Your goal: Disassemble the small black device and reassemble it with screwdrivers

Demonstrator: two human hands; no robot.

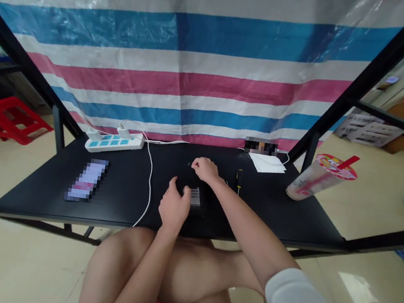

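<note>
My left hand (174, 207) rests at the near middle of the black table, thumb and forefinger spread apart. Its thumb side lies against a dark, boxy item with a pale ribbed panel (195, 197); the hand covers part of it. Farther back, my right hand (205, 170) is closed, fingertips pinched together low over the tabletop. What is between those fingertips, if anything, is too small to tell. Just left of them lie tiny shiny bits (188, 163). A screwdriver (239, 179) with a black and yellow handle lies to the right of my right hand.
A white power strip (115, 142) with plugs sits back left, its cable (150, 179) crossing the table (120, 200). A phone (87, 180) lies left. White paper (268, 164) is back right, and a tilted-looking drink cup (318, 180) stands right. Black frame bars flank the table.
</note>
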